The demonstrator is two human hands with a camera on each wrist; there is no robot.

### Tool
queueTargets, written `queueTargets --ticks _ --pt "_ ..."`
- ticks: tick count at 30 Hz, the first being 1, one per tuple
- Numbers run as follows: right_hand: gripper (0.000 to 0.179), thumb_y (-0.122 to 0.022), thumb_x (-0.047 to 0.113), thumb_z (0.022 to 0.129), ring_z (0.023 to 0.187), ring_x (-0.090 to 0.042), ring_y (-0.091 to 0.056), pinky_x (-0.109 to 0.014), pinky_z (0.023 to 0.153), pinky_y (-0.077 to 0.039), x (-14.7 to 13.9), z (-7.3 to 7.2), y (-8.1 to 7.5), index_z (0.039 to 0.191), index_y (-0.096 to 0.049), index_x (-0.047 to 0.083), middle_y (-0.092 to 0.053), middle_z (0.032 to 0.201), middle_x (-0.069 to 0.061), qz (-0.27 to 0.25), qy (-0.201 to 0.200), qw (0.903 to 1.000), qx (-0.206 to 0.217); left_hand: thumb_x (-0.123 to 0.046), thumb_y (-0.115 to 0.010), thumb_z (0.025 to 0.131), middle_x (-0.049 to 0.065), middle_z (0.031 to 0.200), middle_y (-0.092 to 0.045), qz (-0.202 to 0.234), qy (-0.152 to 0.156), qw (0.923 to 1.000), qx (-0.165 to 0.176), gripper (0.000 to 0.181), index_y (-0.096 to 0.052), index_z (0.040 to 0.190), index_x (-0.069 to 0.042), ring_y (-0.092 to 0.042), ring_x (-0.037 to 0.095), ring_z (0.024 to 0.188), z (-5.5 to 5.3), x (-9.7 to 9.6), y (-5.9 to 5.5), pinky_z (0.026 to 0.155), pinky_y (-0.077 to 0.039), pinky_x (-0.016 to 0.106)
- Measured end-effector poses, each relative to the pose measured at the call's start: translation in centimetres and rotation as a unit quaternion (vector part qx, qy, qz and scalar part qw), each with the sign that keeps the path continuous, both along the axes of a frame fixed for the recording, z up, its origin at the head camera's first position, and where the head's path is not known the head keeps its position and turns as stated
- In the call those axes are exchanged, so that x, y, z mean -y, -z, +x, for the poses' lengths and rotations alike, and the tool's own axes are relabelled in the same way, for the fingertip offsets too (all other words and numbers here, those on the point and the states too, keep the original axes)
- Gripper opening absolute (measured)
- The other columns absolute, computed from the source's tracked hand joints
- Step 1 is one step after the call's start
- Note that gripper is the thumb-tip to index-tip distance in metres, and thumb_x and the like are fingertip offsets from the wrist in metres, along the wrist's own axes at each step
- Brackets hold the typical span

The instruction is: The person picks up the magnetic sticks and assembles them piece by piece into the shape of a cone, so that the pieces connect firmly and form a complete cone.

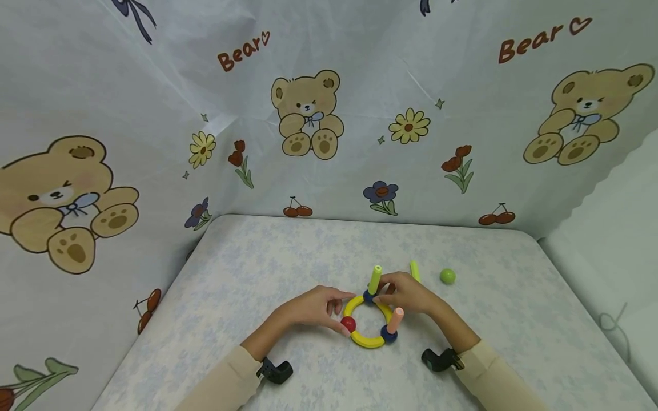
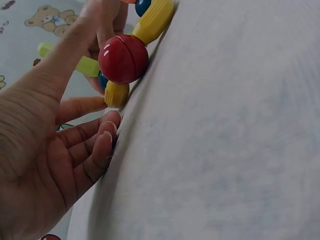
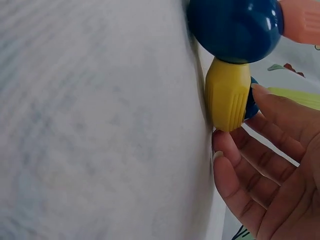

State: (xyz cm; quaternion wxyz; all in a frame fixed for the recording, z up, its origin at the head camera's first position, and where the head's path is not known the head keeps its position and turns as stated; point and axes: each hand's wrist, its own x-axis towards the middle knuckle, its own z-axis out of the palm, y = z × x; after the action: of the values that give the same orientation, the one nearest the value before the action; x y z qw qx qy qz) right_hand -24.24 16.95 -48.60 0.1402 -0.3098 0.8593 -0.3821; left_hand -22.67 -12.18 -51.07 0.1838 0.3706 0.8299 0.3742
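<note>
Behind the table: a pale printed cloth (image 1: 354, 177) formed the backdrop, bearing tan bears (image 1: 311, 123), flowers and cherries; the brown word "Bear" (image 1: 241, 51) could be read twice, each time followed by a heart outline.
Table (image 1: 308, 251): a pale surface with faint bluish mottling occupied the lower part of the head view and carried the toy parts.
Sleeves (image 1: 221, 379): beige cuffs ended near the wrists, each of which bore a black device (image 1: 277, 372).
Left hand (image 1: 319, 308): thumb and index finger were extended and spread apart, the thumb at the red ball (image 1: 348, 325), the index fingertip at the yellow arc near the far blue ball (image 1: 369, 297); the remaining fingers were loosely bent.
Right hand (image 1: 406, 292): thumb and index finger pinched the far blue ball; the other fingers were bent.
Yellow ring (image 1: 367, 342): it lay on the table between the hands, its arcs joined by the red ball and two blue ones.
Lime rod (image 1: 375, 279): it rose from the far blue ball.
Salmon rod (image 1: 395, 321): it rose, tilted, from the near blue ball (image 1: 389, 334).
Second lime rod (image 1: 414, 271): it showed beyond the right hand, partly hidden.
Green ball (image 1: 448, 277): it rested on the table, right of the second lime rod.
</note>
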Motion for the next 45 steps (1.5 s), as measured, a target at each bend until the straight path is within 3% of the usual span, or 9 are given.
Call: queueTargets --ticks 6,13,21,33,45 --pt "0.015 -0.076 0.016 0.093 0.08 -0.017 -0.066 -0.026 0.066 -0.055 -0.2 -0.2 0.1 0.106 -0.074 0.01 -0.072 0.097 0.003 0.01 -0.002 0.9999 0.001 -0.041 -0.088 0.079 -0.004 0.087 -0.063 -0.004 0.003 0.9999 -0.012 0.078 -0.057 0.146 -0.014 -0.053 0.003 0.065 0.0 -0.1 -0.1 0.06 -0.048 0.019" --pt "0.013 -0.077 0.018 0.093 0.078 -0.018 -0.066 -0.026 0.066 -0.055 -0.9 0.0 -0.3 0.102 -0.073 0.01 -0.07 0.091 0.002 0.022 0.004 0.9998 0.003 -0.032 -0.085 0.085 -0.005 0.089 -0.069 0.052 -0.037 0.996 0.062 0.062 -0.063 0.141 -0.016 -0.056 0.006 0.065 -0.5 0.6 1.0 0.059 -0.046 0.021" --pt "0.015 -0.078 0.021 0.091 0.074 -0.017 -0.066 -0.026 0.062 -0.054 -2.2 0.8 -0.3 0.099 -0.073 0.009 -0.07 0.087 0.001 0.029 0.024 0.9992 0.011 -0.025 -0.08 0.09 0.001 0.084 -0.072 0.106 -0.063 0.9863 0.109 0.043 -0.07 0.13 -0.013 -0.058 0.014 0.054 -0.6 0.6 1.7 0.052 -0.054 0.029" --pt "0.017 -0.079 0.024 0.091 0.071 -0.013 -0.061 -0.026 0.06 -0.052 -3.3 2.5 -0.4 0.099 -0.073 0.01 -0.066 0.084 0.003 0.029 0.031 0.9991 0.001 -0.032 -0.077 0.093 0.002 0.079 -0.072 0.125 -0.118 0.9798 0.103 0.027 -0.075 0.118 -0.023 -0.058 0.016 0.047 -0.8 0.1 2.8 0.045 -0.051 0.029" --pt "0.011 -0.078 0.022 0.091 0.073 -0.006 -0.061 -0.025 0.061 -0.052 -2.7 5.0 -0.8 0.098 -0.073 0.015 -0.067 0.082 0.012 0.07 0.023 0.9971 -0.019 -0.032 -0.077 0.093 0.005 0.071 -0.067 0.137 -0.148 0.9735 0.108 0.019 -0.077 0.111 -0.026 -0.055 0.016 0.045 -0.6 -0.1 2.7 0.043 -0.049 0.026"
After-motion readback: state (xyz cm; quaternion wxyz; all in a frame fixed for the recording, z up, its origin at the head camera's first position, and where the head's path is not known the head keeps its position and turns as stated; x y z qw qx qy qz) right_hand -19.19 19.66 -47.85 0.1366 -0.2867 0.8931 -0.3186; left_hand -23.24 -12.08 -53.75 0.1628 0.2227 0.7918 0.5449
